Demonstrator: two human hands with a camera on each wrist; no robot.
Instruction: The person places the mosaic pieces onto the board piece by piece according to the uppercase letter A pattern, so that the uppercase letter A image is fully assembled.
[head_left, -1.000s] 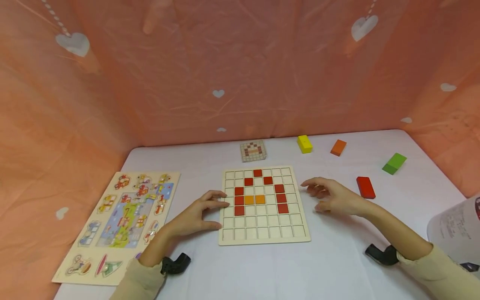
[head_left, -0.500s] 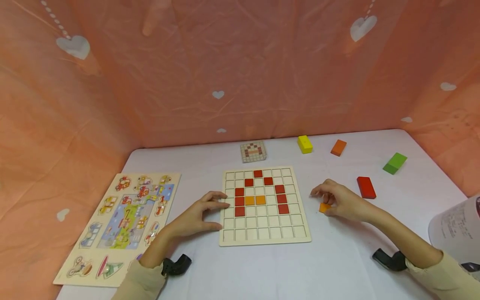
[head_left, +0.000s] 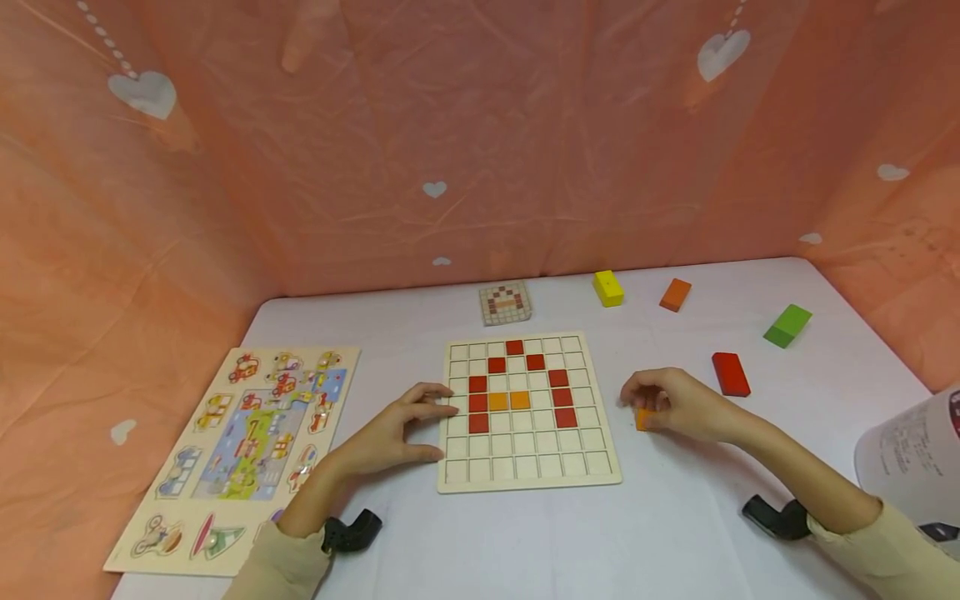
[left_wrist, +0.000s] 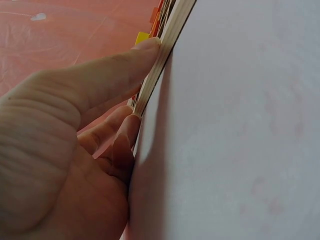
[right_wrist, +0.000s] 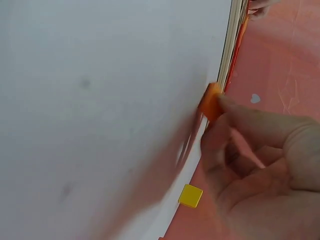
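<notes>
My right hand now has a small orange square tile pinched between thumb and fingertips, where a second ago that hand is spread flat over the white table with nothing in it; half a second back the tile is just coming up, so the pick is done and the piece is ready to go to the grid. The tile sits right of centre in the head view, just beside the right edge of the wooden grid board, low over the table. In the right wrist view the orange tile shows edge-on against the table, gripped at its near side. It's square, so no real long axis; its flat face looks roughly upright and tilted, though the fingers hide most of it. My left hand hasn't budged, fingers and thumb curled against the board's left edge, steadying it. The board carries red tiles and two orange tiles mid-grid.
</notes>
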